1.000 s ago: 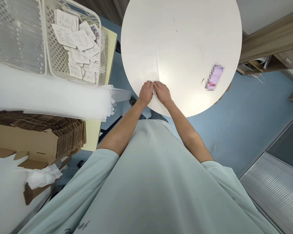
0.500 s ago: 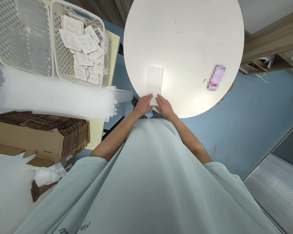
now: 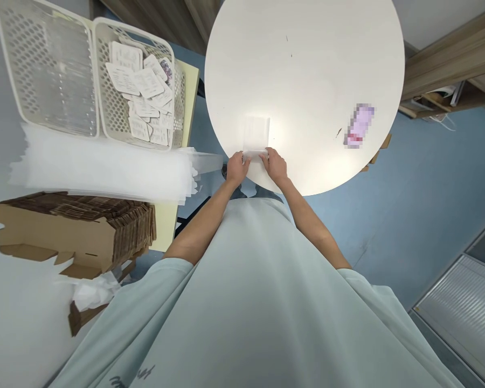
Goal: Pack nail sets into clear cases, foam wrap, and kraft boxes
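A translucent white foam sheet (image 3: 256,132) lies flat near the front edge of the white round table (image 3: 307,81). Its near end forms a thicker fold or roll, and I cannot make out whether anything is inside. My left hand (image 3: 237,168) is closed on the left end of that fold, with thumb and fingers bent around it. At the right end, my right hand (image 3: 275,165) grips the same fold in the same way. Both hands are at the table's near edge, a short gap apart.
A pixelated purple item (image 3: 359,126) lies on the table's right side. To the left, a yellow table (image 3: 165,215) carries a basket of white cards (image 3: 101,81), a basket of clear plastic pieces (image 3: 16,75), stacked foam sheets (image 3: 105,167) and folded cardboard boxes (image 3: 56,226).
Both hands have moved slightly away from my body, and the near end of the foam sheet has been folded over toward the far end. My fingers now curl around the fold.
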Available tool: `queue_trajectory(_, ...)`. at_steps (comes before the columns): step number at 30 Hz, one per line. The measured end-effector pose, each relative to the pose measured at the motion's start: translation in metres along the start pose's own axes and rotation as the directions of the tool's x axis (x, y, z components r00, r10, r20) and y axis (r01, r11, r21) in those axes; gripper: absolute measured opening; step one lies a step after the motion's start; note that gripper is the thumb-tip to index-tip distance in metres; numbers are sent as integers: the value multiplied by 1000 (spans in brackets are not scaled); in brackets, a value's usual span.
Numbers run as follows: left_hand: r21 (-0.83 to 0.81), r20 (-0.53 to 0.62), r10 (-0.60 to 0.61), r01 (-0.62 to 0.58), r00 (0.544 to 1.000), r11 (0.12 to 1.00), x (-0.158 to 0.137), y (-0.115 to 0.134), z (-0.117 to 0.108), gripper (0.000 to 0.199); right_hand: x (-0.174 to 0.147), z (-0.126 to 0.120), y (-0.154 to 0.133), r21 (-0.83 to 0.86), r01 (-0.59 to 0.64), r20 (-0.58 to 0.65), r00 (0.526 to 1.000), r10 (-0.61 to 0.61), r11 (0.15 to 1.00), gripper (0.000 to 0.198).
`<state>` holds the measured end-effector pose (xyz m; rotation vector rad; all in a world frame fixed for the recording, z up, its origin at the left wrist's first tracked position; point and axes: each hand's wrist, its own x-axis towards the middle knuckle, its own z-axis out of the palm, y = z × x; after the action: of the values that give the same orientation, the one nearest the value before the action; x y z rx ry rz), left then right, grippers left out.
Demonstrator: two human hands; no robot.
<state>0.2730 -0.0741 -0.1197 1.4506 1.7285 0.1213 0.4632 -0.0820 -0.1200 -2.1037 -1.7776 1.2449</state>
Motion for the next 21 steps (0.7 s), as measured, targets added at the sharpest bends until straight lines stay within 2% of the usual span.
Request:
queue_trajectory(4,-18,-58,-79,78,995,997,16,2,6,15,14,8,3,13,-62,-53,997,63,998,42)
queue_trajectory(8,-61,-68,-82,78,994,995,24,0,10,8,23,10,3,37,-96,-76,992,99,995,39)
queue_trajectory(9,-50,-68,-79,76,995,996,24,0,10,9,24,9,1,33,-97,-85,991,100,995,40)
queue_trajectory(11,3,-77,-67,67,995,998,24,1,8,26,25,7,-5,-6,-75,-103,992,74,997,43)
queue_trajectory(14,92,-52,52,-47,997,995,27,6,4,54,25,0,-19,-101,35,-79,996,-43,994,45)
queue_trajectory(16,107,54,193,-198,980,974,31,10,3,59,25,-4,-25,-142,107,-2,994,-108,984,47)
queue_trajectory(18,85,167,296,-313,940,946,37,11,2,61,24,-9,-26,-166,141,77,989,-130,976,51)
queue_trajectory(21,77,226,347,-372,910,925,41,8,2,65,19,-12,-20,-182,193,135,976,-170,964,58)
